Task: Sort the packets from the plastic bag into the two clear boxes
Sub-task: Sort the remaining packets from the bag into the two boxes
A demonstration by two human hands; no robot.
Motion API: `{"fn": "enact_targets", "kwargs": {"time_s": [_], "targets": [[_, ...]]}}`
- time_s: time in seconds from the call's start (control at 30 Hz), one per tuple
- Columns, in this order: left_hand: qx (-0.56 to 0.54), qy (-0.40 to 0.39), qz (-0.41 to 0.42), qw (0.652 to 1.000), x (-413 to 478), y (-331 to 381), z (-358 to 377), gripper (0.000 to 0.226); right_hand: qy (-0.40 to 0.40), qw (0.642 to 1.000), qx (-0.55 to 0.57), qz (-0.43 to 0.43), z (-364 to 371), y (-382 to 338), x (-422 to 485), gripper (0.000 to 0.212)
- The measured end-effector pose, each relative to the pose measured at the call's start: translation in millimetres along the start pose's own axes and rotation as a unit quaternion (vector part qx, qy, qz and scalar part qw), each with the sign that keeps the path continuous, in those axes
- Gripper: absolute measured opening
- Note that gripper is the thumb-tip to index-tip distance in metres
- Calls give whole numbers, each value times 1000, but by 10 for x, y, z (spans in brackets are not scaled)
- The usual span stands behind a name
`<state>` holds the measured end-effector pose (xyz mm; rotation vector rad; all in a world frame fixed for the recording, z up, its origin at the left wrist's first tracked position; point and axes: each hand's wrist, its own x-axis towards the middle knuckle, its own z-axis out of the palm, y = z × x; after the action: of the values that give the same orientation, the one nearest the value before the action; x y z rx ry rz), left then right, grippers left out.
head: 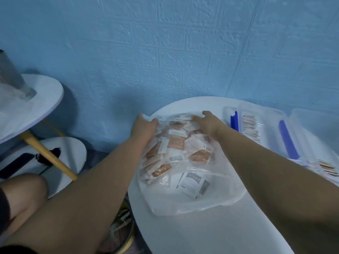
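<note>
We saw plastic bag (pixel 201 198) lying on table (pixel 211 235), packets (pixel 176 143) heaped inside, clear boxes (pixel 264 114) beside. Left hand (pixel 145 124), right hand (pixel 209 121) each pinched far-edge film. We judged bag light, limp, slippery; grip gathered film, not packets.

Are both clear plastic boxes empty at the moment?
No, a row of brown-and-white packets stands in the left clear plastic box.

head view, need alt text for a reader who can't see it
A person's left hand and right hand hold the far edge of a plastic bag full of orange and white packets on a round white table. Two clear boxes with some packets in them sit to its right.
</note>
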<state>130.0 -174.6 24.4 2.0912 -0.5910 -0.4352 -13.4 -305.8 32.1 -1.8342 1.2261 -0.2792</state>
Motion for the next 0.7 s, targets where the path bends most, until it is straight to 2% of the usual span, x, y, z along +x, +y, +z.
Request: {"fn": "enact_targets", "kwargs": {"time_s": [0.1, 0.2, 0.3, 0.4, 0.53, 0.7], "targets": [[-109, 14, -20, 994, 39, -29, -4, 52, 57, 996, 66, 4, -41, 6, 96, 62], [-237, 19, -102, 966, 127, -24, -52, 50, 35, 976, 213, 36, -107, -48, -3, 41], [-297, -47, -156, 941, 190, -53, -70, 52, 4, 958, 284, 42, -162, -86, -99, 20], [-282, -82, -128, 947, 49, 67, -116, 19, 26, 974, 223, -22, -276, -74, -186, 23], [-321, -41, -67, 944, 35, 126, -229, 14, 76, 970, 210, -98, -546, -28, -371, 23], [-381, -60, 22, 922, -39, 389, -397, 10, 88, 967, 204, -124, -747, 14, -550, 29]]}}
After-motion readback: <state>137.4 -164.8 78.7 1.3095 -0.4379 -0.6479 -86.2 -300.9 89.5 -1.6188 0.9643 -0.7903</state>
